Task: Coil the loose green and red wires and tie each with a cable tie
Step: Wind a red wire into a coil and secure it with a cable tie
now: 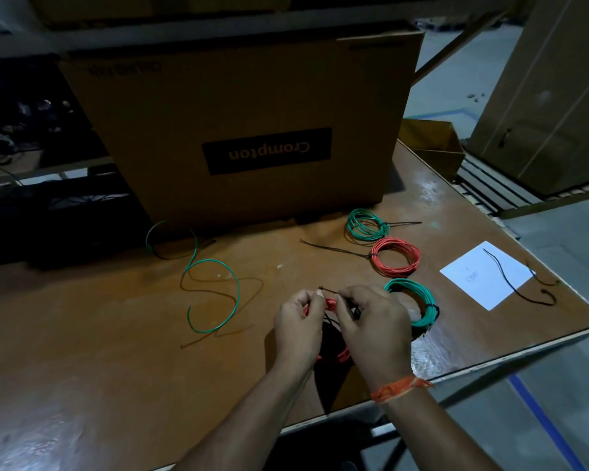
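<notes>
A red wire coil is held above the table between both hands. My left hand grips its top. My right hand pinches a black cable tie that crosses the coil. Much of the coil is hidden behind my hands. A loose green wire snakes over the table to the left. Three tied coils lie to the right: a green coil beside my right hand, a red coil behind it, and a second green coil farther back.
A large cardboard box stands at the back of the brown table. A white paper with loose black cable ties lies near the right edge. Shelving stands at the left, and a small box sits beyond the table.
</notes>
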A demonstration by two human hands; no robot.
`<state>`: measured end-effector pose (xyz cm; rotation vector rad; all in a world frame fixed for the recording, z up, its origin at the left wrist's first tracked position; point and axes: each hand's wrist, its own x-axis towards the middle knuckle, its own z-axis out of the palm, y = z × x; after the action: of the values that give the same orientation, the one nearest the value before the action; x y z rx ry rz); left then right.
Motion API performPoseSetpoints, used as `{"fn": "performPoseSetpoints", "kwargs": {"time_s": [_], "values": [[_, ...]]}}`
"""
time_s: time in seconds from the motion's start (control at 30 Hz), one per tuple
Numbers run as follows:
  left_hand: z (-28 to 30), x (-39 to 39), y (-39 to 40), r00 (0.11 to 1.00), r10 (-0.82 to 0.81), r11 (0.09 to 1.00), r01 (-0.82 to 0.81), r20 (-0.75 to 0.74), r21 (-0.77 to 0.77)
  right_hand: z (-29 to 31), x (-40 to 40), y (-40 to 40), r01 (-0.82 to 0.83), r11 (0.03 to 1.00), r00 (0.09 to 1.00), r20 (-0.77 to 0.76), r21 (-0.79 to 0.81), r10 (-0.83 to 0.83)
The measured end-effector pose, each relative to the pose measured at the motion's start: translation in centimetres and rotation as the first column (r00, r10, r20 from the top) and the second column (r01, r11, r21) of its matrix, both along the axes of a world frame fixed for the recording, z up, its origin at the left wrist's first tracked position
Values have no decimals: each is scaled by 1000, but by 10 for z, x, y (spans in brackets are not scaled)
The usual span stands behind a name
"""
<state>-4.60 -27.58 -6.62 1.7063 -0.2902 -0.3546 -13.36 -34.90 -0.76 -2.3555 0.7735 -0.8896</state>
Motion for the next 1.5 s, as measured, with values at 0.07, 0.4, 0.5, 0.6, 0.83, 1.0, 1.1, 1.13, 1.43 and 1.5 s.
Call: {"fn": "performPoseSetpoints", "kwargs": {"time_s": [0.07, 0.4, 0.5, 0.6, 0.83, 1.0, 1.1, 1.13, 1.43, 1.5], "values": [[0, 0, 0, 1000, -1, 1000, 2, -6, 5, -1, 3, 0, -10, 1000, 1000, -6, 12, 10], [2, -2, 1, 1000, 22, 1000, -22, 16, -16, 1, 6, 3, 11, 1000, 999, -32, 9, -11], [1, -1, 1, 998, 35, 999, -35, 47, -4, 2, 6, 3, 16, 1000, 999, -52, 2, -15], [0, -1, 1, 997, 44, 999, -45, 61, 9, 3, 8, 3, 25, 1000, 997, -71, -3, -25], [4, -3, 1, 996, 66, 998, -66, 57, -4, 8, 11, 4, 31, 1000, 997, -75, -1, -31], [6, -3, 1, 996, 68, 998, -68, 60, -2, 9, 12, 3, 28, 1000, 997, -72, -3, -28], [6, -4, 1, 997, 61, 998, -61, 40, -14, 8, 11, 3, 29, 1000, 997, -73, -4, -29], [6, -4, 1, 998, 60, 998, -59, 31, -16, 8, 11, 2, 30, 1000, 996, -80, 1, -30], [5, -3, 1, 998, 50, 999, -50, 50, -3, 8, 11, 2, 16, 1000, 995, -97, 8, -15], [5, -4, 1, 998, 46, 999, -46, 42, -4, 7, 11, 2, 17, 1000, 994, -109, 8, -16]]}}
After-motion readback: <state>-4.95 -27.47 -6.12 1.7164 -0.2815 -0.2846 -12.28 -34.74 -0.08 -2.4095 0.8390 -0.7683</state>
